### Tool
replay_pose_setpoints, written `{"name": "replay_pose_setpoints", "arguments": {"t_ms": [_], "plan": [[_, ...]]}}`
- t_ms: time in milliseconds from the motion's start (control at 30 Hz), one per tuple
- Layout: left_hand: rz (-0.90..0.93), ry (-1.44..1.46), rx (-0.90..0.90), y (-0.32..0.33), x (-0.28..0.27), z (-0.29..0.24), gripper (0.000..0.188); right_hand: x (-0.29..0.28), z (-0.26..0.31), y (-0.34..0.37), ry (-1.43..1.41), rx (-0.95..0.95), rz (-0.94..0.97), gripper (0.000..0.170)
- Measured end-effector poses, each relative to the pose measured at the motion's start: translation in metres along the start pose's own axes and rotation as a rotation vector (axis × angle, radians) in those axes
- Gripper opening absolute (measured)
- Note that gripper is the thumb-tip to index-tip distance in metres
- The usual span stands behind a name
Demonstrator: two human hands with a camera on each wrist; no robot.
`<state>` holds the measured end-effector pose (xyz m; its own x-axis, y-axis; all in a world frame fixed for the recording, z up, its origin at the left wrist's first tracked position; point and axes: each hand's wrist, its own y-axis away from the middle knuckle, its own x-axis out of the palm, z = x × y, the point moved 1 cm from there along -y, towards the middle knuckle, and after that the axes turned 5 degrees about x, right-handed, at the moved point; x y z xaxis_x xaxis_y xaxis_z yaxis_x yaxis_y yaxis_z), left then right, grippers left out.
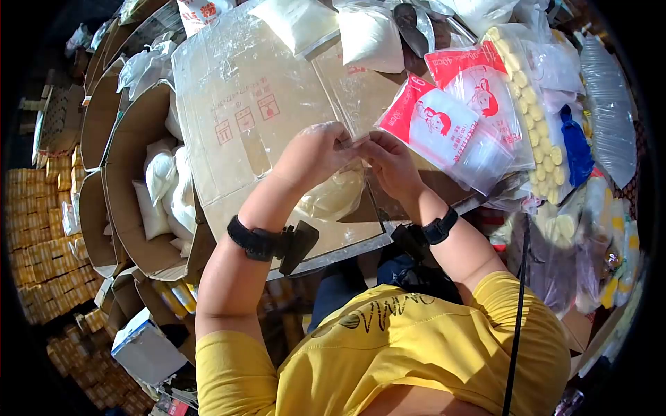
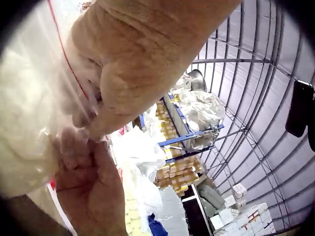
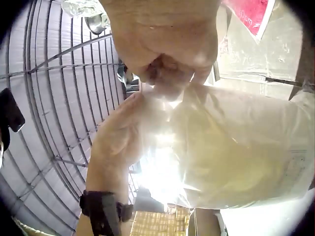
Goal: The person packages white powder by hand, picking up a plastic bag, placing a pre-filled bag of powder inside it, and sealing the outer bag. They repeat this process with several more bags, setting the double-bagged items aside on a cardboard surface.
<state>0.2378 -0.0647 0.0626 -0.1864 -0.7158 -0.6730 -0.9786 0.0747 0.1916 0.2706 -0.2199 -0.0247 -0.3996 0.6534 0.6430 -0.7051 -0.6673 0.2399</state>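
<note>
Left hand (image 1: 312, 152) and right hand (image 1: 394, 166) pinch the bag (image 1: 336, 195) at its top — over the cardboard (image 1: 232, 76). Red-and-white packets (image 1: 433, 125) lie beside the right hand — white bags (image 1: 370, 43) beyond.

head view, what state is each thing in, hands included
clear plastic bag, filled; sealed or not, can't tell
left hand, pinching the bag near its top
right hand, pinching the bag near its top
cardboard sheet, laid flat, whitish marks
red-and-white printed packs, flat, overlapping
large cardboard box, open, holding bags
</note>
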Motion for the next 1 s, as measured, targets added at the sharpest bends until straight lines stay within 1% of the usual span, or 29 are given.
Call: {"name": "replay_pose_setpoints", "arguments": {"t_ms": [67, 167, 267, 367, 467, 567, 667, 767, 867, 967, 1000], "plan": [[-0.005, 0.021, 0.015, -0.0001, 0.0017, 0.0012, 0.030, -0.0003, 0.0018, 0.0006, 0.009, 0.008, 0.006, 0.011], [-0.012, 0.038, -0.010, 0.0000, 0.0008, -0.0016, 0.031, 0.0011, 0.0015, -0.0015, 0.038, -0.003, -0.018, 0.010], [-0.022, -0.005, -0.010, -0.0008, 0.0004, -0.0024, 0.029, 0.0031, 0.0041, -0.0012, 0.067, -0.030, -0.020, 0.009], [-0.043, -0.016, -0.004, -0.0003, 0.0007, -0.0029, 0.027, 0.0045, 0.0038, -0.0021, 0.025, -0.033, -0.006, 0.008], [-0.038, -0.029, -0.004, -0.0014, 0.0005, -0.0026, 0.025, 0.0044, 0.0010, -0.0036, 0.019, -0.023, -0.048, 0.007], [-0.048, -0.034, 0.035, -0.0029, 0.0026, 0.0033, 0.028, 0.0037, -0.0002, -0.0045, 0.019, -0.041, -0.044, 0.007], [-0.036, -0.007, 0.052, -0.0042, 0.0034, 0.0044, 0.028, 0.0040, -0.0015, -0.0049, 0.012, -0.063, -0.039, 0.007], [-0.043, 0.039, 0.053, -0.0033, 0.0037, 0.0036, 0.026, 0.0048, -0.0002, -0.0050, 0.083, -0.077, -0.045, 0.007], [-0.111, -0.011, 0.097, -0.0025, 0.0066, 0.0008, 0.023, 0.0067, 0.0001, -0.0029, 0.136, -0.125, -0.099, 0.007], [-0.155, -0.019, 0.081, -0.0009, 0.0079, -0.0013, 0.020, 0.0093, -0.0022, -0.0029, 0.018, -0.064, -0.119, 0.007], [-0.137, -0.020, 0.083, -0.0008, 0.0074, -0.0002, 0.020, 0.0091, -0.0012, -0.0030, 0.092, -0.039, -0.106, 0.008]]}}
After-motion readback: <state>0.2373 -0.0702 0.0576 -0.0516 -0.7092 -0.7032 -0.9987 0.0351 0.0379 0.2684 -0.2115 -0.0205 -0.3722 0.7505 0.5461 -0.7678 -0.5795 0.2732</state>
